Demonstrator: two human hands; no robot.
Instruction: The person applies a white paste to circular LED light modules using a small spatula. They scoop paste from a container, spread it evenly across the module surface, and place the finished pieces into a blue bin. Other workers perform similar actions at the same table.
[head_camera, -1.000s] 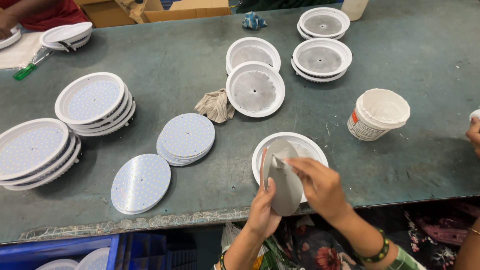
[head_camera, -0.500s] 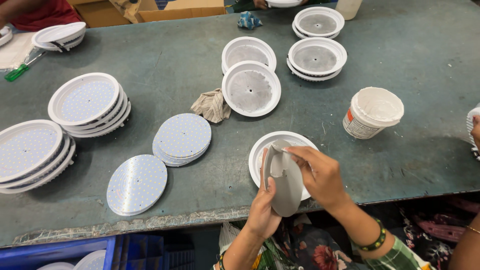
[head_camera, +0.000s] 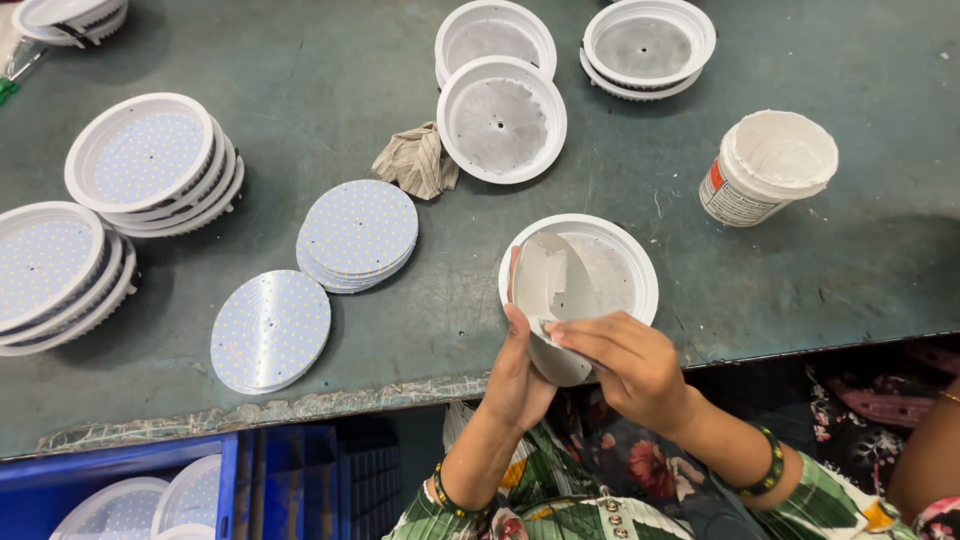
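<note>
At the near edge of the table (head_camera: 700, 60), the left hand (head_camera: 518, 375) curls around a round white disc (head_camera: 553, 300) held on edge, fingers closed on its rim, just above an open white housing (head_camera: 625, 262). The right hand (head_camera: 625, 368) pinches the disc's lower edge between fingertips and thumb. Holding it well likely means gripping only the rim and keeping the face untouched. Shapes here are nearly all circles: flat dotted boards in a pile (head_camera: 358, 235), smooth rimmed plastic shells, a squat tub (head_camera: 768, 168). A crumpled beige rag (head_camera: 418, 160) lies on the scuffed, matte green surface.
</note>
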